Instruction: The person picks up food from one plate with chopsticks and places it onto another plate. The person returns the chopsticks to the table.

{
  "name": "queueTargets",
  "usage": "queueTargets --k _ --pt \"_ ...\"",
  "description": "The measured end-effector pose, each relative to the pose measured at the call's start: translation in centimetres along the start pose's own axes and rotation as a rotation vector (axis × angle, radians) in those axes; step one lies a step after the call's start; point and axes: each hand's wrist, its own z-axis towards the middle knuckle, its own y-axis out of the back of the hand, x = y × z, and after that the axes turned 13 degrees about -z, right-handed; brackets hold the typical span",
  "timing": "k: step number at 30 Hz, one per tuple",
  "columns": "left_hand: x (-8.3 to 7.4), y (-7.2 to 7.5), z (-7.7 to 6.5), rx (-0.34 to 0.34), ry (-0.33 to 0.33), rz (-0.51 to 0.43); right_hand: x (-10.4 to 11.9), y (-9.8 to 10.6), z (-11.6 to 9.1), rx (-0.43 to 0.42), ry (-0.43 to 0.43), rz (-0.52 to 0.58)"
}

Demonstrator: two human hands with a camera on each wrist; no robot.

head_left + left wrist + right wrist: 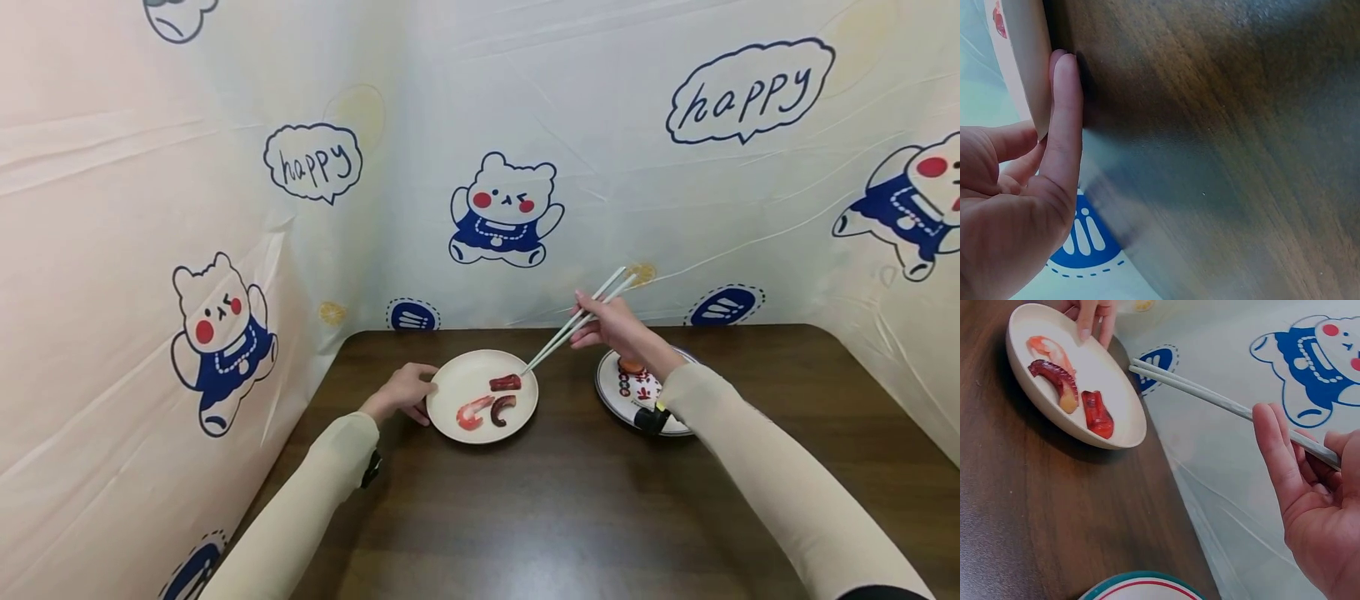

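Note:
My left hand grips the left rim of a cream plate, thumb over the edge and fingers underneath in the left wrist view. On the plate lie a shrimp, a curled octopus tentacle and a dark red glossy piece of food. My right hand holds a pair of pale chopsticks. Their tips are close together with nothing between them, above the plate's right rim near the red piece. Whether the plate's underside touches the table cannot be told.
A white plate with a dark rim stands right on the brown table. It bears an orange round piece and red markings or pieces; my right forearm hides part of it. A printed curtain hangs along the table's far and side edges.

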Motion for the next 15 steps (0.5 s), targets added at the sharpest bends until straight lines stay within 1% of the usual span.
queueTargets --k 5,10,15 --pt "-0.1 -0.1 -0.1 0.006 -0.007 0.0 0.2 1.0 -0.4 0.02 -0.008 0.002" --pt "0.0 -0.1 -0.1 0.012 -0.011 -0.003 -0.1 1.9 -0.8 0.039 -0.013 -0.014" --pt "0.0 0.0 -0.3 0.015 -0.012 -0.003 -0.4 2.6 -1.2 0.048 -0.019 -0.008"
